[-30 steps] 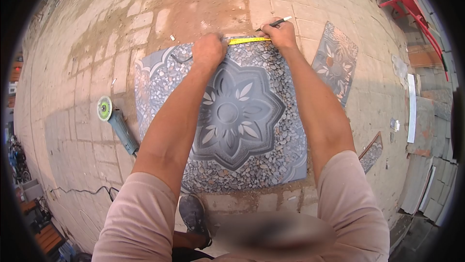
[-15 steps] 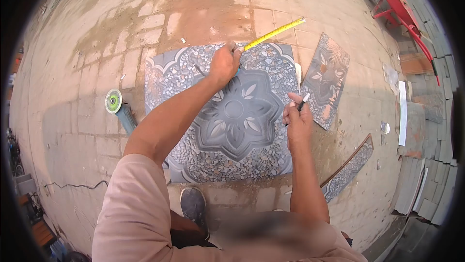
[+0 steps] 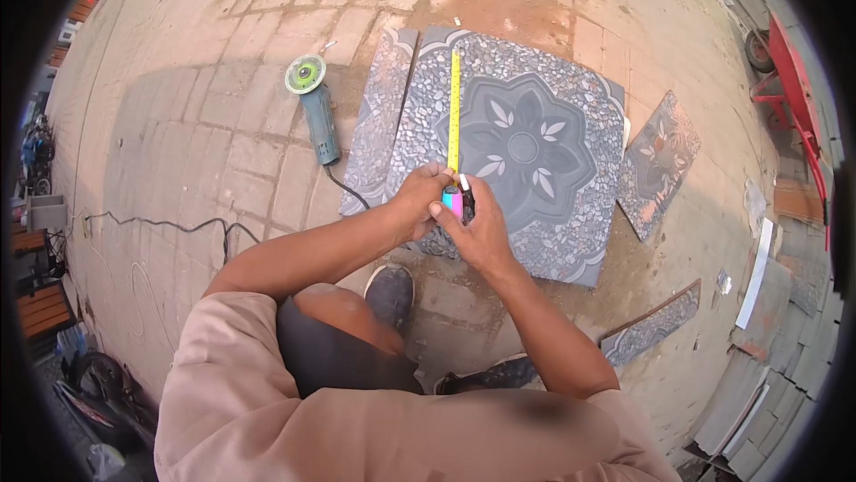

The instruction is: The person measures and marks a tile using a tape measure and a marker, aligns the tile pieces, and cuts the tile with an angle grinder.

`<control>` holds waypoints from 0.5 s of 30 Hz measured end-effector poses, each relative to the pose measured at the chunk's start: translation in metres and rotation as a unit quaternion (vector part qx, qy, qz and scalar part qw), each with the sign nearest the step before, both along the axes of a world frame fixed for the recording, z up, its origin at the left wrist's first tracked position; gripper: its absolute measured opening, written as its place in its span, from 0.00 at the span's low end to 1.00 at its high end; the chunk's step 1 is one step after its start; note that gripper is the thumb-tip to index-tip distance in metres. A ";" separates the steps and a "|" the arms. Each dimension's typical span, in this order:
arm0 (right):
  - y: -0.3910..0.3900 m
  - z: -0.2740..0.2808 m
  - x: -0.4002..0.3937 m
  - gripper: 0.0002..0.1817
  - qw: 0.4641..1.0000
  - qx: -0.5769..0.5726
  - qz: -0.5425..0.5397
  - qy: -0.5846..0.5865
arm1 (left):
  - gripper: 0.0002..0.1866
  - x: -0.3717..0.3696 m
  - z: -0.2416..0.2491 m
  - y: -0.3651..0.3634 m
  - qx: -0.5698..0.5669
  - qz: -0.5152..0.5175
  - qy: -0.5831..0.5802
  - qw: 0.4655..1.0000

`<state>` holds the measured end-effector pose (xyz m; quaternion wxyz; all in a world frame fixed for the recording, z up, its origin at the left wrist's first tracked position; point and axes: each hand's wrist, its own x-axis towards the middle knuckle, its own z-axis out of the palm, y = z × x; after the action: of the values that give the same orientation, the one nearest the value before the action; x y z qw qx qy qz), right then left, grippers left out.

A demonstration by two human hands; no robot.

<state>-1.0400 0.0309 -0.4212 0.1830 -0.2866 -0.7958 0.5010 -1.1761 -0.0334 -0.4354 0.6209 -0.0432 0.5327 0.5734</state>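
Both hands meet low over the large patterned floor tile [image 3: 522, 148], which has a grey flower relief and a pebble-look border. My left hand [image 3: 421, 203] is closed at the tape measure [image 3: 453, 203], its fingers by the base of the yellow blade [image 3: 456, 107]. That blade stretches away from me over the tile's left part. My right hand [image 3: 482, 230] is closed round a black marker with a white end [image 3: 465, 184], its thumb against the tape measure's case. The fingers partly hide the case.
An angle grinder [image 3: 317, 116] with a green disc lies on the paving at left, its cord trailing. A tile strip [image 3: 379, 116] sits beside the large tile. More cut pieces [image 3: 660, 161] [image 3: 655, 321] lie right. A red wheelbarrow [image 3: 794, 107] stands far right.
My left hand has drawn back towards me with the tape measure, and my right hand has come in beside it. The blade now points straight away over the tile. The view has shifted left.
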 end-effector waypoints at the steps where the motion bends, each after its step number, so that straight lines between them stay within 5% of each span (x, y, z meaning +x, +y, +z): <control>1: -0.006 0.001 0.000 0.35 0.998 -0.054 -0.002 0.011 | 0.06 0.000 0.001 -0.005 -0.006 0.011 0.013 1.000; 12: 0.030 0.023 0.073 0.30 0.962 -0.111 0.219 -0.123 | 0.14 -0.017 -0.014 -0.054 -0.029 -0.038 0.083 0.995; 15: 0.043 0.025 0.103 0.33 0.957 -0.066 0.227 -0.167 | 0.19 -0.041 0.000 -0.074 -0.050 -0.271 0.074 0.958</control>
<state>-0.9371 0.0742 -0.3966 -0.0905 -0.1896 -0.8243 0.5257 -1.2169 -0.1077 -0.4350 0.7092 0.1138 0.5969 0.3576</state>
